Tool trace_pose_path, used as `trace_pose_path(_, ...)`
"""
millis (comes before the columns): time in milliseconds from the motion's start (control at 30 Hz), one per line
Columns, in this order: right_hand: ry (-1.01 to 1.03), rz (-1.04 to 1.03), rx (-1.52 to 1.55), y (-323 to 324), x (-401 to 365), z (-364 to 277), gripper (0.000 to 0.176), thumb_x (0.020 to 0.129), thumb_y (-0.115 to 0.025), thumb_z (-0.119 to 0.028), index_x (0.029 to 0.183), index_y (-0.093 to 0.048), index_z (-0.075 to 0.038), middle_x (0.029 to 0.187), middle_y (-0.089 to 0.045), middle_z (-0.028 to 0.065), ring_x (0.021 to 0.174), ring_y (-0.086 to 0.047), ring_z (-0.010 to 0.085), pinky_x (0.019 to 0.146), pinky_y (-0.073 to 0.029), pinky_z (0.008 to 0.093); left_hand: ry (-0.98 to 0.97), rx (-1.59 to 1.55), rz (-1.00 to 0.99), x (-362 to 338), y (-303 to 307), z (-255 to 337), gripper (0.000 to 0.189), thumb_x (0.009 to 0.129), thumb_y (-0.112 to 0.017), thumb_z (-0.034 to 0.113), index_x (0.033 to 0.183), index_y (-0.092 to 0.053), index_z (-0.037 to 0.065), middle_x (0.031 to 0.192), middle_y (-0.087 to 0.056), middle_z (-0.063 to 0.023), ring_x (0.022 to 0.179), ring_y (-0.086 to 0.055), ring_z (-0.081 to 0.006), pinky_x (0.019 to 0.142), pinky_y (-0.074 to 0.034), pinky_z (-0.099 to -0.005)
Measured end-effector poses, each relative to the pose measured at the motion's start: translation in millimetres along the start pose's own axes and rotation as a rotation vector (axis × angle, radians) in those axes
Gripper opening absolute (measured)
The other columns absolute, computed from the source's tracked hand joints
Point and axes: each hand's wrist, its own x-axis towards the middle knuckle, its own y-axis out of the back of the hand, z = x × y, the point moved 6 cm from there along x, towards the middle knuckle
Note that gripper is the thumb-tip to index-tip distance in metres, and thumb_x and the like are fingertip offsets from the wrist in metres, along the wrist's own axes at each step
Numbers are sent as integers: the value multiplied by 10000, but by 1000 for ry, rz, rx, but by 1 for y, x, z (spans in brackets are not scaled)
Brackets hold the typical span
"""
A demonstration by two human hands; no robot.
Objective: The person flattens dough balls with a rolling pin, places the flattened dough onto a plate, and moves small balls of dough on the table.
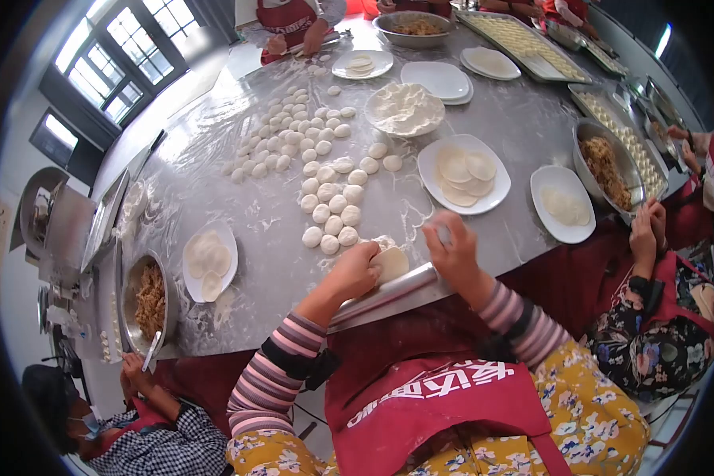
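Note:
At the near edge of the metal table, my left hand (356,274) pinches the rim of a round, flat dough wrapper (392,264). To its right, my right hand (455,252) is raised a little and smeared by motion. Its fingers are curled round something pale that I cannot make out. Some loose flour lies just behind the wrapper. Beyond my left hand, several floured dough pieces (330,193) spread back across the table. A white plate (490,195) bearing flat wrappers (466,168) stands behind my right hand.
A bowl of flour (404,109) stands mid-table. Filling bowls (148,305) flank me left and right, beside plates of wrappers (209,255). Trays of shaped dumplings (523,44) line the far right. Co-workers' hands (648,230) are at both sides and across the table.

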Motion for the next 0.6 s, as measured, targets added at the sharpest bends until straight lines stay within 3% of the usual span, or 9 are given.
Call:
trace_pose_path(167,104,1,16,-39,41,8,161,805,-654,-41,903,-527,-48,727,-573,167,646,-582,359,547,-447,392,31,20,95,15,7,9,187,813,-570,139,866,-563,-40,775,-604,-215,734,-596,-291,664,-449,-392)
trace_pose_path(233,77,-8,-3,-29,31,8,156,804,-650,-36,899,-527,-51,721,-569,166,646,-578,364,550,-448,393,34,96,7,18,5,11,199,834,-565,157,862,-564,-40,767,-608,-214,716,-590,-291,664,-450,-393)
trace_pose_path(267,100,6,-14,-16,21,4,167,801,-653,-37,906,-525,-50,721,-569,168,643,-578,364,548,-446,393,79,70,-39,15,5,7,182,831,-572,148,896,-581,-23,815,-619,-233,785,-606,-383,711,-463,-435)
trace_pose_path(300,103,-11,-16,-3,7,-3,167,801,-653,-37,906,-525,-50,721,-569,168,643,-578,364,548,-446,393,84,54,-34,13,5,1,182,831,-572,148,896,-581,-23,815,-619,-233,785,-606,-383,711,-463,-435)
trace_pose_path(367,-34,5,38,16,-17,-5,176,797,-658,-41,911,-525,-50,720,-569,169,642,-577,368,549,-445,398,104,-93,38,5,9,-10,146,820,-558,95,903,-582,-23,818,-620,-221,782,-603,-356,708,-464,-416)
trace_pose_path(433,8,27,39,10,-12,-4,177,797,-660,-43,910,-524,-50,720,-568,170,640,-574,373,549,-445,400,80,-103,22,-1,7,-17,127,814,-536,52,905,-578,-26,824,-620,-212,794,-602,-335,710,-463,-403)
trace_pose_path(500,64,41,16,-1,4,-2,183,797,-660,-45,912,-517,-46,724,-567,177,637,-566,384,550,-443,409,-55,-200,-5,1,-2,-19,119,848,-550,61,927,-574,-25,776,-584,-100,732,-536,-162,644,-441,-324)
trace_pose_path(600,101,4,4,-44,41,6,191,801,-643,-38,921,-496,-43,729,-556,189,645,-554,399,544,-423,432,9,-87,62,7,9,-9,156,881,-557,119,924,-585,-29,752,-586,-94,704,-523,-152,634,-438,-318)
